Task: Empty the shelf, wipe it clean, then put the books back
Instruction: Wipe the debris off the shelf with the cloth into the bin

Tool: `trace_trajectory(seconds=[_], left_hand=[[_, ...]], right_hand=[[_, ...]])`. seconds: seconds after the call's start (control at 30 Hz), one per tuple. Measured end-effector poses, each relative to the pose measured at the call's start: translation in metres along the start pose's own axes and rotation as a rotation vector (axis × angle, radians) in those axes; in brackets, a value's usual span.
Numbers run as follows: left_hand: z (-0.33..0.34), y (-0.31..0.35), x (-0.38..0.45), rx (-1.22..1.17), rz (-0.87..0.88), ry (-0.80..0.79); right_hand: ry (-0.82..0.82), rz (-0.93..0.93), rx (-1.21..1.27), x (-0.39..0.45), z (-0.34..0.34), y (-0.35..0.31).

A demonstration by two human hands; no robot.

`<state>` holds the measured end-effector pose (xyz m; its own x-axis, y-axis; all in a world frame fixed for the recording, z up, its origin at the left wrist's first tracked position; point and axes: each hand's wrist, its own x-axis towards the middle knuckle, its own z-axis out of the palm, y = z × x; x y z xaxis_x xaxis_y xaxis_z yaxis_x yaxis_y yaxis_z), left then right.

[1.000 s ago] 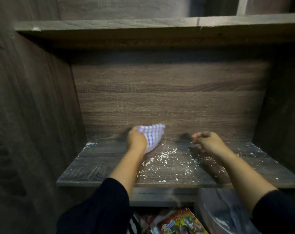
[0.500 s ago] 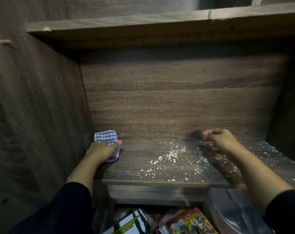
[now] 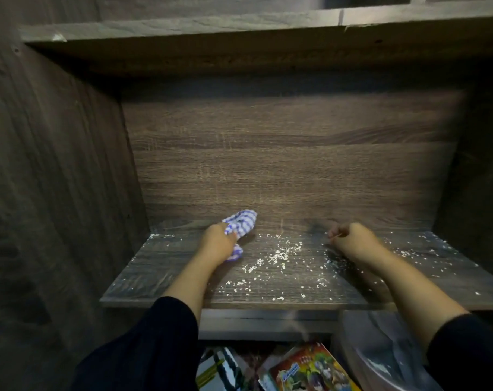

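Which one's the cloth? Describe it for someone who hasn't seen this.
Look at the wooden shelf scattered with white crumbs. Near its back, left of middle, the left hand grips the cloth. It is the only blue-and-white checked thing there.

blue-and-white checked cloth [image 3: 241, 225], grey-brown woodgrain shelf [image 3: 160, 280], white crumbs [image 3: 279, 253]

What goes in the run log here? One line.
step: wiping | left hand: grips cloth | right hand: fist | shelf: crumbs

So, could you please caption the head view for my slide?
Left hand wipes white crumbs off the emptied shelf with a checked cloth.
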<state>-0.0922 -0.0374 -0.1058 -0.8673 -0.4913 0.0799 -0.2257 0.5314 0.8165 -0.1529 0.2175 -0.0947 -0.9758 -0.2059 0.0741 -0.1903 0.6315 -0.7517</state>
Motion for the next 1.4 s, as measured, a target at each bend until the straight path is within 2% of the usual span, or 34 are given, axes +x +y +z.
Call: trace_trajectory(seconds=[0.07, 0.17, 0.27, 0.33, 0.4, 0.47, 0.53, 0.6, 0.7, 0.77, 0.8, 0.9, 0.93, 1.0, 1.1, 1.27, 1.33, 1.4], left_hand=[[-0.003, 0.010, -0.003, -0.172, 0.016, 0.076], [-0.030, -0.003, 0.004, 0.149, 0.043, 0.360], [-0.069, -0.031, 0.000, 0.429, 0.005, 0.524], [-0.085, -0.051, -0.004, 0.564, -0.065, 0.482], [-0.089, -0.070, 0.006, 0.732, -0.140, 0.318], [-0.089, -0.077, 0.016, 0.772, -0.248, 0.211], [-0.082, -0.073, 0.020, 0.729, -0.314, 0.216], [-0.067, -0.064, 0.022, 0.661, -0.235, 0.280], [-0.029, -0.038, 0.008, 0.596, 0.050, 0.104], [-0.009, -0.029, 0.009, 0.391, 0.194, 0.069], [-0.007, -0.025, 0.010, 0.401, 0.239, 0.113], [-0.023, -0.023, 0.015, 0.765, 0.435, 0.346], [-0.033, -0.030, 0.020, 0.856, 0.414, 0.391], [-0.053, -0.051, 0.034, 1.006, 0.206, 0.407], [-0.074, -0.072, 0.039, 1.189, -0.074, 0.277], [-0.092, -0.090, 0.068, 1.069, -0.276, 0.005], [-0.093, -0.094, 0.069, 1.023, -0.295, 0.006], [-0.085, -0.085, 0.058, 0.903, -0.244, 0.103]], right_hand=[[-0.013, -0.005, -0.051, 0.002, 0.003, -0.001], [-0.027, -0.006, -0.110, 0.005, 0.008, 0.001], [-0.035, -0.002, -0.171, 0.009, 0.014, 0.004], [-0.045, -0.013, -0.195, 0.009, 0.015, 0.005], [-0.050, -0.025, -0.214, 0.007, 0.014, 0.004], [-0.054, -0.037, -0.224, 0.005, 0.013, 0.002], [-0.057, -0.044, -0.239, 0.004, 0.014, 0.002], [-0.051, -0.055, -0.248, 0.005, 0.015, 0.003], [-0.055, -0.052, -0.262, 0.006, 0.016, 0.003], [-0.065, -0.050, -0.274, 0.007, 0.016, 0.003], [-0.068, -0.048, -0.281, 0.008, 0.016, 0.003], [-0.071, -0.040, -0.290, 0.012, 0.016, 0.005], [-0.071, -0.035, -0.293, 0.013, 0.016, 0.005], [-0.062, -0.027, -0.302, 0.015, 0.016, 0.005], [-0.059, -0.021, -0.310, 0.018, 0.015, 0.006], [-0.061, -0.022, -0.307, 0.018, 0.014, 0.009], [-0.059, -0.028, -0.305, 0.017, 0.014, 0.010], [-0.061, -0.026, -0.300, 0.016, 0.014, 0.009]])
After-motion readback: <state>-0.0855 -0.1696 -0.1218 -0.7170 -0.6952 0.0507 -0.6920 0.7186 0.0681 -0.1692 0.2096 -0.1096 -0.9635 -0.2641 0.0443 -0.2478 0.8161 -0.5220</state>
